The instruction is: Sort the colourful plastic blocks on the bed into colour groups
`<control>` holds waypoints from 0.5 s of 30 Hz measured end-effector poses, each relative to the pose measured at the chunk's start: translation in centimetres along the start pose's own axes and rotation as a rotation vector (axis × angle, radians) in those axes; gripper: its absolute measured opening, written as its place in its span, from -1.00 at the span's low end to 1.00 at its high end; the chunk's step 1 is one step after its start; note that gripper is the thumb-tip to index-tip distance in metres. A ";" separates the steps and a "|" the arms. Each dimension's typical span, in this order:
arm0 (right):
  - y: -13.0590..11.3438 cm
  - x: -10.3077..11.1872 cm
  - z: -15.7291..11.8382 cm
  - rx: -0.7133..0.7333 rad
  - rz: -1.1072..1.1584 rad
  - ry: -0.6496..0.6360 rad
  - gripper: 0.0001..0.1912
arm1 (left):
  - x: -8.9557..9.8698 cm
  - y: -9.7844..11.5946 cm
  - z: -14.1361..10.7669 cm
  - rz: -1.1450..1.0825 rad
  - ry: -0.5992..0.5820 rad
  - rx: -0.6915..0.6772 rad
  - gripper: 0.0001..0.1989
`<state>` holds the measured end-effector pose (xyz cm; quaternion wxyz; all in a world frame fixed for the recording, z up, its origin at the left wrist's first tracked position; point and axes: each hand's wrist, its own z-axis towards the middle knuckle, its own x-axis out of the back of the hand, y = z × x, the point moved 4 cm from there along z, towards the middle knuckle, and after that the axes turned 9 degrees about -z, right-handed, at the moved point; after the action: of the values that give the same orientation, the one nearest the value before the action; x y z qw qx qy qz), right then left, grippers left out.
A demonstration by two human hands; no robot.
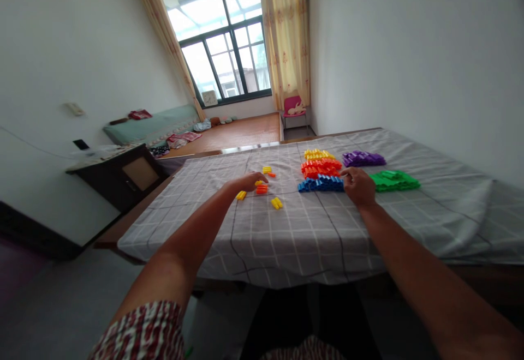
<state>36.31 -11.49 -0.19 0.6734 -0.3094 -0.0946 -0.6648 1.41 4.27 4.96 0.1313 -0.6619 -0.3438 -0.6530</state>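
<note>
My left hand (252, 180) hovers low over a few small pieces on the bed, its fingers stretched out and partly apart. Just under it lie a yellow piece (258, 183) and an orange grooved block (262, 190). More yellow blocks (277, 203) are scattered around, with a small orange piece (272, 174) by the fingertips. My right hand (360, 186) has its fingers pinched together at the right end of the blue pile (321, 184) and orange pile (321, 167). What it pinches, if anything, is hidden. A green pile (395, 180) sits right beside that hand.
Behind are a yellow pile (318, 154) and a purple pile (363, 158). A grey checked sheet (295, 240) covers the bed. A dark cabinet (118, 177) stands at the left, a pink chair (293, 110) by the window, and a white wall (417, 54) on the right.
</note>
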 end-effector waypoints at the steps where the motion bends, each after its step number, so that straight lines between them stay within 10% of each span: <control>1: 0.0 0.0 0.0 0.000 0.000 -0.002 -0.77 | -0.5 0.2 0.1 0.015 -0.050 -0.061 -0.45; 10: -0.4 0.0 0.2 0.001 0.040 -0.016 -0.79 | -0.9 0.7 2.4 0.003 0.045 0.020 -0.63; 15: -0.6 0.2 0.4 -0.015 0.044 -0.015 -0.78 | 0.9 5.7 6.7 -0.120 0.207 -0.039 -0.59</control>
<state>35.86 -11.40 0.36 0.6847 -0.3214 -0.0875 -0.6482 10.06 4.51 6.60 0.1139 -0.5714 -0.3549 -0.7311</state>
